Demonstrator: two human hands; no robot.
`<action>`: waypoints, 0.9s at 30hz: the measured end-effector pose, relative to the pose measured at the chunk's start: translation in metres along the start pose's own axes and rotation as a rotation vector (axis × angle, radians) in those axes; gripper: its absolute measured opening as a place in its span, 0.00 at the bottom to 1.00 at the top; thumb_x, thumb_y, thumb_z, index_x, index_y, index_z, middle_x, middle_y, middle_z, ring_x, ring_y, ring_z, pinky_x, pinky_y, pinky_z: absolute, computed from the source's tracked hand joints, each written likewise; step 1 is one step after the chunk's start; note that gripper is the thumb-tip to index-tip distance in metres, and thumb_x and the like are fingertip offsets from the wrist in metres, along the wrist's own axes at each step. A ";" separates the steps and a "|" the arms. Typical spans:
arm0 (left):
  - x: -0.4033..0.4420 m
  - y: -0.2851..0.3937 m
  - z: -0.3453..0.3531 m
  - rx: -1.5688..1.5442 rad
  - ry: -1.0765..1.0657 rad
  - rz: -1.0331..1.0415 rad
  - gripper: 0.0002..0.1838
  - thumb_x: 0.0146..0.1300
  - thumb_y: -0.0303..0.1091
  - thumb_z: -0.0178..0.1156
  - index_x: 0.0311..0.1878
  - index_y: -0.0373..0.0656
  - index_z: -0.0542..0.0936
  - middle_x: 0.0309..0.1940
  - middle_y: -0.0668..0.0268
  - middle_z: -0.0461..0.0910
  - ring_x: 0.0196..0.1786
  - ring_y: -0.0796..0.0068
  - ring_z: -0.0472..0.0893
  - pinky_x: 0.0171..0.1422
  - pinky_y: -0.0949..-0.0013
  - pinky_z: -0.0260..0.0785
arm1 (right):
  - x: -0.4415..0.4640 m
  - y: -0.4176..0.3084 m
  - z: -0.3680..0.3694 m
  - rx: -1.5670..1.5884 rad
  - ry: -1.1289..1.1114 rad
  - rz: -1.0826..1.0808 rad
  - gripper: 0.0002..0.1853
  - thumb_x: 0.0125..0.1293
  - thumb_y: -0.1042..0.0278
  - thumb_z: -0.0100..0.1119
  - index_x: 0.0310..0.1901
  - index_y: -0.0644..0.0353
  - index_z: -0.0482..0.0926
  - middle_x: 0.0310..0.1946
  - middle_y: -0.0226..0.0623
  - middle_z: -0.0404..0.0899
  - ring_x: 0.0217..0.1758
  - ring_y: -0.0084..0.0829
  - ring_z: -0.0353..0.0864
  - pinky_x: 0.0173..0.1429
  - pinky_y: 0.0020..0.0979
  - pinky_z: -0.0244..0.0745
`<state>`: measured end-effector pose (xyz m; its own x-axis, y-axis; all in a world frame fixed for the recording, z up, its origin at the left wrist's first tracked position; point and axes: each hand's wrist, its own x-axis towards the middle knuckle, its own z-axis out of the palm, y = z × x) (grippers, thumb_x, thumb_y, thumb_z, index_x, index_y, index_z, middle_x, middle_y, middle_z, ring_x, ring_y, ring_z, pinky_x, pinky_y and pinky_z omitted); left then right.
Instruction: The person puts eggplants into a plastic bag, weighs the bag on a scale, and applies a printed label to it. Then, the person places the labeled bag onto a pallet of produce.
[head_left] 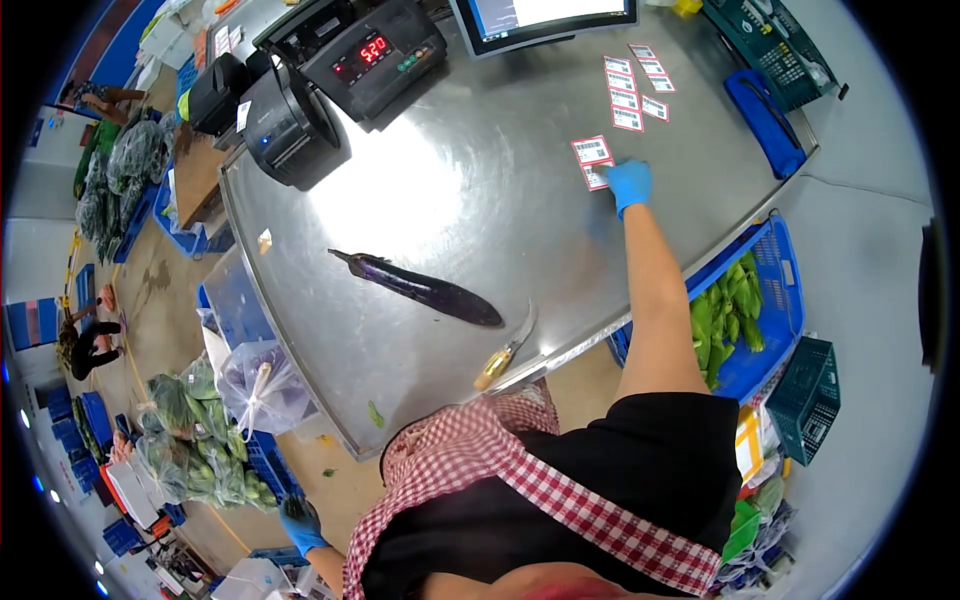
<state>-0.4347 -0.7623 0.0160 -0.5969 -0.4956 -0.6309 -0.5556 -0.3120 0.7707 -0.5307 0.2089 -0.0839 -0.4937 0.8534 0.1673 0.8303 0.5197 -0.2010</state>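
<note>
My right hand (630,186), in a blue glove, is at the edge of a short strip of red-bordered labels (592,152) on the steel table. Its fingers are bent closed over the strip's lower end. My left hand (301,522) hangs low at the left, beside a blue crate of bagged green vegetables; its glove looks dark over the fingers, and their pose is unclear. A long dark purple eggplant (425,290) lies across the table's middle. Near the front edge rests a knife (508,350) with a yellowish handle and curved blade.
More label strips (622,92) lie toward the back right. A scale (375,55) with red digits, a black printer (285,125) and a monitor (545,20) stand at the back. A blue crate of leafy greens (790,290) sits below the table's right edge.
</note>
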 end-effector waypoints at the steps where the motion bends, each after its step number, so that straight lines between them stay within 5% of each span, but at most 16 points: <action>1: -0.006 0.002 0.011 -0.097 0.059 -0.071 0.13 0.61 0.41 0.49 0.41 0.47 0.78 0.40 0.69 0.79 0.43 0.75 0.76 0.41 0.72 0.71 | 0.001 0.000 0.003 0.065 -0.078 0.028 0.17 0.45 0.56 0.62 0.27 0.64 0.79 0.26 0.51 0.78 0.31 0.47 0.79 0.35 0.39 0.73; 3: -0.002 0.004 0.011 -0.037 -0.048 -0.040 0.14 0.61 0.41 0.49 0.43 0.47 0.78 0.42 0.69 0.78 0.45 0.75 0.75 0.45 0.72 0.70 | 0.004 -0.007 0.007 0.198 -0.234 0.074 0.17 0.45 0.56 0.64 0.25 0.65 0.79 0.22 0.46 0.79 0.27 0.40 0.80 0.32 0.37 0.72; 5: -0.009 0.001 0.023 0.049 -0.088 -0.015 0.15 0.60 0.42 0.50 0.46 0.46 0.77 0.44 0.68 0.77 0.47 0.75 0.74 0.50 0.72 0.67 | -0.002 -0.025 0.002 0.667 -0.188 0.133 0.15 0.47 0.57 0.65 0.23 0.63 0.79 0.18 0.37 0.76 0.23 0.30 0.75 0.29 0.34 0.68; 8: -0.089 0.034 0.155 0.251 -0.029 0.137 0.21 0.61 0.41 0.50 0.56 0.44 0.70 0.51 0.65 0.73 0.54 0.72 0.71 0.57 0.72 0.60 | -0.037 -0.079 -0.034 1.112 -0.356 0.117 0.09 0.50 0.63 0.65 0.21 0.58 0.78 0.15 0.23 0.68 0.21 0.16 0.63 0.24 0.27 0.60; 10: -0.119 0.040 0.219 0.280 -0.349 0.237 0.21 0.61 0.37 0.50 0.58 0.41 0.68 0.51 0.64 0.72 0.52 0.73 0.72 0.56 0.72 0.62 | -0.091 -0.133 -0.079 1.228 -0.568 0.041 0.08 0.52 0.61 0.64 0.26 0.56 0.79 0.17 0.21 0.69 0.19 0.15 0.61 0.23 0.22 0.54; 16: -0.202 0.051 0.365 0.252 -0.884 0.427 0.24 0.58 0.32 0.55 0.57 0.34 0.67 0.54 0.59 0.71 0.56 0.72 0.69 0.61 0.71 0.58 | -0.279 -0.256 -0.182 1.709 -1.329 -0.060 0.05 0.56 0.75 0.59 0.34 0.61 0.74 0.32 0.29 0.76 0.37 0.19 0.72 0.45 0.22 0.67; 21: -0.193 0.076 0.326 0.182 -0.843 0.326 0.18 0.57 0.30 0.58 0.50 0.33 0.74 0.43 0.62 0.78 0.46 0.76 0.75 0.54 0.74 0.64 | -0.360 -0.306 -0.242 1.545 -1.272 -0.289 0.17 0.55 0.65 0.62 0.43 0.65 0.74 0.37 0.32 0.77 0.39 0.20 0.73 0.47 0.21 0.66; 27: -0.165 0.094 0.271 0.149 -0.873 0.220 0.18 0.53 0.29 0.62 0.48 0.34 0.75 0.39 0.64 0.79 0.41 0.80 0.75 0.49 0.76 0.66 | -0.396 -0.344 -0.240 1.443 -1.351 -0.185 0.14 0.58 0.66 0.60 0.42 0.68 0.77 0.34 0.36 0.79 0.34 0.21 0.77 0.40 0.21 0.71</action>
<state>-0.5452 -0.4903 0.1691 -0.8904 0.2772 -0.3611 -0.4103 -0.1449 0.9004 -0.5582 -0.3173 0.1509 -0.9502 -0.0957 -0.2965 0.3107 -0.3613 -0.8792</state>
